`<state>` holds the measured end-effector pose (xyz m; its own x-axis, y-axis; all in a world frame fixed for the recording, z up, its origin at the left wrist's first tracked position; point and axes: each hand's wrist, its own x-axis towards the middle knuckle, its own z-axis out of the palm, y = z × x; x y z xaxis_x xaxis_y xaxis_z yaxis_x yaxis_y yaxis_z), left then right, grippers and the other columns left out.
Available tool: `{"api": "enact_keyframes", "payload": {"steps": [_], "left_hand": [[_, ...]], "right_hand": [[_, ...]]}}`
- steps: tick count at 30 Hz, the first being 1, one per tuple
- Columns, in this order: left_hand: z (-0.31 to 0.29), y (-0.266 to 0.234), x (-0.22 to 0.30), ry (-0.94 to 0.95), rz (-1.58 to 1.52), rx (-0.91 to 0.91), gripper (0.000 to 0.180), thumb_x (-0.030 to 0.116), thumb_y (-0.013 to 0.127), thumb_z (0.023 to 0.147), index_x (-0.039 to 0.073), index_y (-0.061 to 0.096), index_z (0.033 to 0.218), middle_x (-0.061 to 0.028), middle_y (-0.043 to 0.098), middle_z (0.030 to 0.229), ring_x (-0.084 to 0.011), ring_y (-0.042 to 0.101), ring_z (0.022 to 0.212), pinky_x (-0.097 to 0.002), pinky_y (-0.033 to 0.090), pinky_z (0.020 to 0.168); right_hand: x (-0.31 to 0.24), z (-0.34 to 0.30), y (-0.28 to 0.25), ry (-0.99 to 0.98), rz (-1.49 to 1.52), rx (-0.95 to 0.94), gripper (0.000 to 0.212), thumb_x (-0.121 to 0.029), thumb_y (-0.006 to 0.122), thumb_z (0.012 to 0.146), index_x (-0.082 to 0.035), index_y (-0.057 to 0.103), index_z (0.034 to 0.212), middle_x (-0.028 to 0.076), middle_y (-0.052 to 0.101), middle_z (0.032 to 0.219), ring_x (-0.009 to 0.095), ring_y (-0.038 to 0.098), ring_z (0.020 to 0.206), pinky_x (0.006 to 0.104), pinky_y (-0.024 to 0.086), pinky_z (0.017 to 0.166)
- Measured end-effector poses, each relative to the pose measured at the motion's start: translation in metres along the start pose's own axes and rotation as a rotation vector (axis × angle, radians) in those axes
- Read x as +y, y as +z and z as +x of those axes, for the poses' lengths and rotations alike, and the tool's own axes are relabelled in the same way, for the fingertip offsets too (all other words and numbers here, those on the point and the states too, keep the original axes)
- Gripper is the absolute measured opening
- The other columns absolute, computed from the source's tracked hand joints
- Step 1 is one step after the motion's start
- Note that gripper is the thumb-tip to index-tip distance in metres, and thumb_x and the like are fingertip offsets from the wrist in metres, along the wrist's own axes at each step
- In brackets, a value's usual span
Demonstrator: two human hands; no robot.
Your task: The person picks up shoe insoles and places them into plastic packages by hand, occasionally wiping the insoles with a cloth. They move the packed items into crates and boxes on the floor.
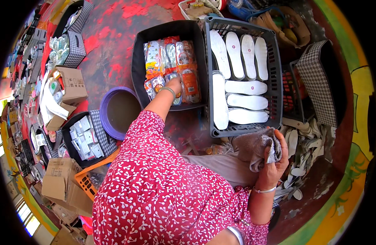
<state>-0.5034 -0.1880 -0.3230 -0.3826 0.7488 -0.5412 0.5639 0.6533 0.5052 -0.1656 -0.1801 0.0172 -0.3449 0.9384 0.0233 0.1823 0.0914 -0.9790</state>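
Working over a patchy red and dark grey floor, with packets under one hand and a cloth in the other

Seeing at the left a cardboard box, open and loaded. Finding just below it a checked fabric bin, holding small white boxes, with an orange crate lying nearer the body. Passing next to a purple basin, standing beside the bin.

Reaching with the left hand into a black box, touching the lower rows of printed plastic packets laid inside. Bending those fingers downward, partly out of sight, and leaving it impossible to tell how far open or whether gripping a packet.

Noting just to the right a dark grey crate, lined with white insoles, some lengthwise, some crosswise. Holding a grey cloth in the right hand, near the crate's lower corner, curling the fingers closed around its bunched edge. Viewing beyond it a heap of loose soles, then a checked storage box, standing on edge.
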Motion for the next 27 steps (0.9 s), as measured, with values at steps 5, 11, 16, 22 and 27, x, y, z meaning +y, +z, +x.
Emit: {"api": "enact_keyframes", "payload": {"steps": [5, 11, 16, 22, 27], "left_hand": [[0.02, 0.06, -0.035, 0.056, 0.202, 0.049, 0.032, 0.008, 0.049, 0.081, 0.0, 0.057, 0.111, -0.0247, 0.059, 0.104, -0.0385, 0.055, 0.103, -0.0429, 0.044, 0.089], [0.013, 0.006, -0.027, -0.746, -0.281, 0.969, 0.041, 0.008, 0.051, 0.079, 0.002, 0.05, 0.119, -0.0199, 0.05, 0.124, -0.0349, 0.049, 0.113, -0.0414, 0.041, 0.094], [0.017, 0.027, -0.071, -0.759, -0.425, 0.413, 0.055, 0.015, 0.05, 0.082, 0.005, 0.033, 0.134, -0.0148, 0.035, 0.139, -0.0315, 0.036, 0.127, -0.0384, 0.032, 0.105], [0.015, 0.035, -0.076, -0.608, -0.405, 0.618, 0.036, 0.015, 0.046, 0.085, 0.0, 0.05, 0.118, -0.0187, 0.049, 0.124, -0.032, 0.049, 0.113, -0.0397, 0.04, 0.095], [0.039, 0.034, -0.094, -0.225, -0.045, 0.115, 0.032, 0.02, 0.044, 0.086, -0.002, 0.058, 0.105, -0.0212, 0.058, 0.109, -0.0346, 0.056, 0.101, -0.0416, 0.043, 0.089]], "right_hand": [[0.002, 0.001, -0.001, -0.003, -0.008, -0.018, 0.044, -0.002, 0.058, 0.08, 0.005, 0.047, 0.123, 0.017, 0.054, 0.119, 0.023, 0.052, 0.111, 0.0317, 0.037, 0.096], [0.003, -0.001, 0.002, 0.02, 0.032, 0.029, 0.045, -0.005, 0.06, 0.08, 0.006, 0.047, 0.122, 0.016, 0.054, 0.119, 0.022, 0.052, 0.11, 0.0316, 0.038, 0.096], [0.004, 0.003, 0.002, 0.003, 0.005, 0.0, 0.045, -0.006, 0.06, 0.08, 0.006, 0.048, 0.122, 0.016, 0.054, 0.119, 0.022, 0.052, 0.11, 0.0315, 0.038, 0.096], [0.007, -0.002, -0.001, 0.007, 0.014, 0.033, 0.046, -0.006, 0.061, 0.08, 0.006, 0.048, 0.122, 0.014, 0.055, 0.119, 0.02, 0.053, 0.109, 0.031, 0.039, 0.095], [0.002, -0.005, -0.004, 0.058, 0.04, 0.036, 0.044, -0.006, 0.06, 0.078, 0.005, 0.051, 0.119, 0.013, 0.057, 0.115, 0.019, 0.055, 0.104, 0.0296, 0.04, 0.092]]}}
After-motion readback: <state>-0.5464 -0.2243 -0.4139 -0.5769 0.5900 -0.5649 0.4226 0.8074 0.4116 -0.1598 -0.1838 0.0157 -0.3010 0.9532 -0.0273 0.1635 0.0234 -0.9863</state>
